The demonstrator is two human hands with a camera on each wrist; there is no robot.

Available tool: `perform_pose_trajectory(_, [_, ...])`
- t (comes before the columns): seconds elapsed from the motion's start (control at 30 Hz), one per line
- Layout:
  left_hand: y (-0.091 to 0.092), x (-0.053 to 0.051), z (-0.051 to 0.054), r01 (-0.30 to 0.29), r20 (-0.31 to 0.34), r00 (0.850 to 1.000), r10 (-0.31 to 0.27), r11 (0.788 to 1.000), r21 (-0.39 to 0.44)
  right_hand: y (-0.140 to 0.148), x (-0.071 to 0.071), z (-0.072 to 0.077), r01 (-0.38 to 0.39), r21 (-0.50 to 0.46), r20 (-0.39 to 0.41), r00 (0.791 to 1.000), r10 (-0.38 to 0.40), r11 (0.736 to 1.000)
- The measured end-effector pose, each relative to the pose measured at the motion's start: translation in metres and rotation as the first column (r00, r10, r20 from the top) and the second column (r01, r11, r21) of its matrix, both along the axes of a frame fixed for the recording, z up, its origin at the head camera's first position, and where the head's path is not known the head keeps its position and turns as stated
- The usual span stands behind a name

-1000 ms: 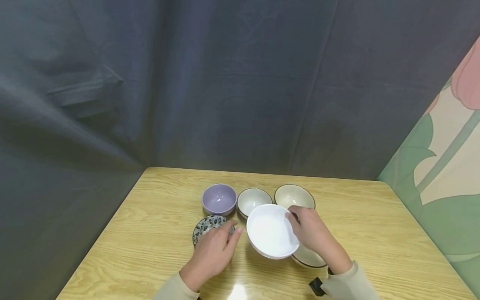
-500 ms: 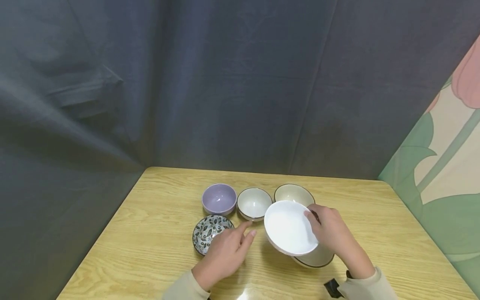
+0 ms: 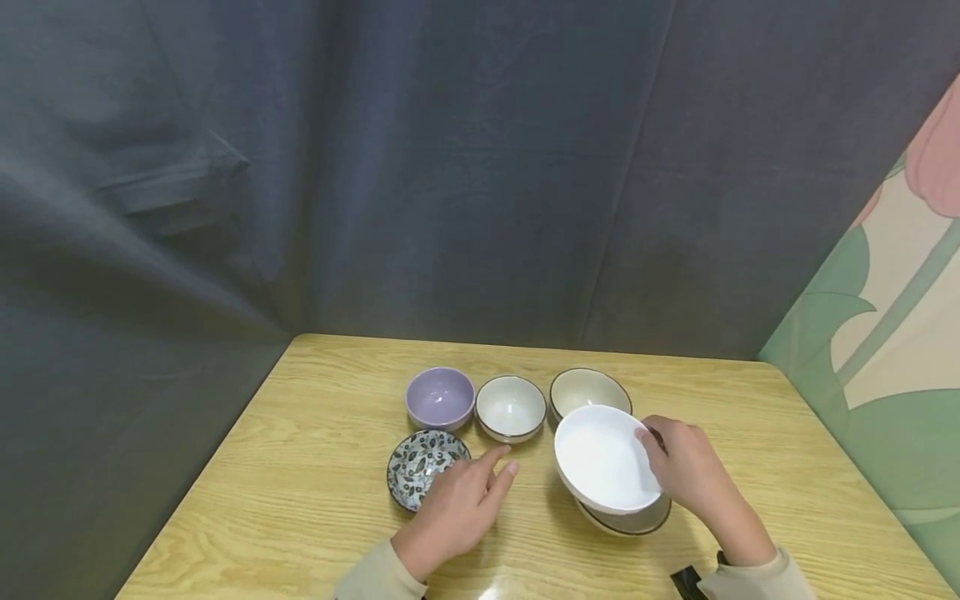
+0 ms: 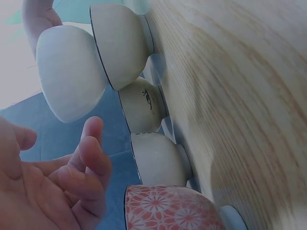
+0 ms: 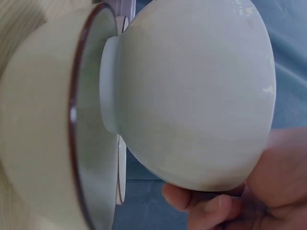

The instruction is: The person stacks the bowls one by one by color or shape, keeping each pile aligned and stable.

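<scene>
Five bowls (image 3: 511,407) stand; the right hand (image 3: 688,465) holds one white bowl (image 3: 606,460).

No legible words or numbers, small dark mark (image 4: 147,99) on the side of a cream bowl (image 4: 136,110) in the left wrist view, too indistinct to tell letter from drawing, faint dark marks (image 4: 144,133) on the neighbouring bowl (image 4: 160,160), also unreadable

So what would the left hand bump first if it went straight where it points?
Probably the small, dark-rimmed white bowl: in the head view it lies just beyond the left hand. Depth is unclear; the hand might pass above.
</scene>
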State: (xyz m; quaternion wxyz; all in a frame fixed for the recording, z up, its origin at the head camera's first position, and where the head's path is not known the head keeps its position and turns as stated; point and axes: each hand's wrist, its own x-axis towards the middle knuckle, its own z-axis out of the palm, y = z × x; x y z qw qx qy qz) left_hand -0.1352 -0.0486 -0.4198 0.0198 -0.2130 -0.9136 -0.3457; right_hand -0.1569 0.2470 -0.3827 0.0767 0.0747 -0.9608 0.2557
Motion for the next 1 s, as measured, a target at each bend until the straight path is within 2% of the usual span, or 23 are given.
perform_pose_trajectory(0.3, [0.006,-0.002,-0.003,0.028,0.019,0.999,-0.029,0.999,0.042,0.008,0.0,-0.008,0.014,-0.004,0.032,0.999,-0.014,1.0])
perform_pose_trajectory(0.5, [0.017,-0.002,0.0,0.079,0.012,0.997,-0.08,0.995,0.054,0.009,0.0,-0.011,0.031,-0.006,0.07,0.997,-0.03,1.0])
perform_pose_trajectory(0.63, [0.023,-0.002,-0.003,0.107,0.002,0.994,-0.107,0.994,0.039,0.009,0.001,-0.013,0.043,-0.012,0.091,0.995,-0.042,0.999])
perform_pose_trajectory(1.0, [0.038,-0.003,-0.004,0.09,0.046,0.995,-0.091,0.996,0.024,0.012,0.0,-0.018,0.057,-0.004,0.088,0.995,-0.057,0.998])
